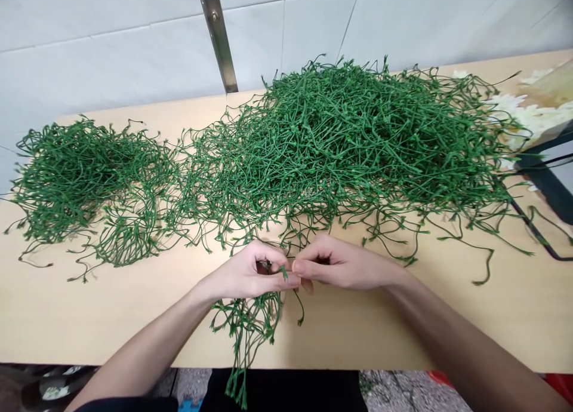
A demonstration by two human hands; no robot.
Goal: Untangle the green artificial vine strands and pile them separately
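My left hand (250, 273) is closed, its thumb and fingers curled round thin green plastic stems. A loose bunch of these stems (250, 325) trails below that hand, past the table's front edge, with small forked tips. My right hand (340, 263) meets the left at the fingertips, pinched on a single green stem (301, 310) whose curved end hangs beneath. The exact grip between the touching fingertips is partly hidden. Just beyond both hands lies a large tangled heap of green stems (358, 137).
A smaller heap of stems (80, 173) lies at the left of the wooden table (380, 334). At the right are a dark-framed object (548, 179) and a white flower pattern (537, 116). A tiled wall (134, 65) with a metal strip (218, 36) stands behind.
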